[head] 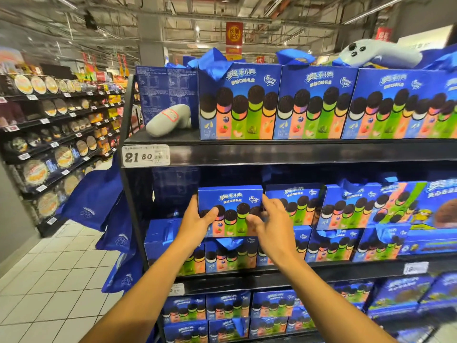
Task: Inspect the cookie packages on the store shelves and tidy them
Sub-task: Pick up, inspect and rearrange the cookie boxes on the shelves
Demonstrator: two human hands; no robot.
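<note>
store aisle; middle shelf (272,268) | left hand (197,219), right hand (270,219) grip blue cookie box (230,201); fingers curled round its sides

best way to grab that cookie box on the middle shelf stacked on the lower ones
Take the cookie box by its two short side edges, coming straight from the front. It stands upright and face-out, wide and flat, as the left hand and right hand grip it now.

Dark open space above the cookie box (230,198) lets my fingers (268,206) pass. A neighbouring box (293,201) crowds its right; the shelf frame (128,194) stands left.
</note>
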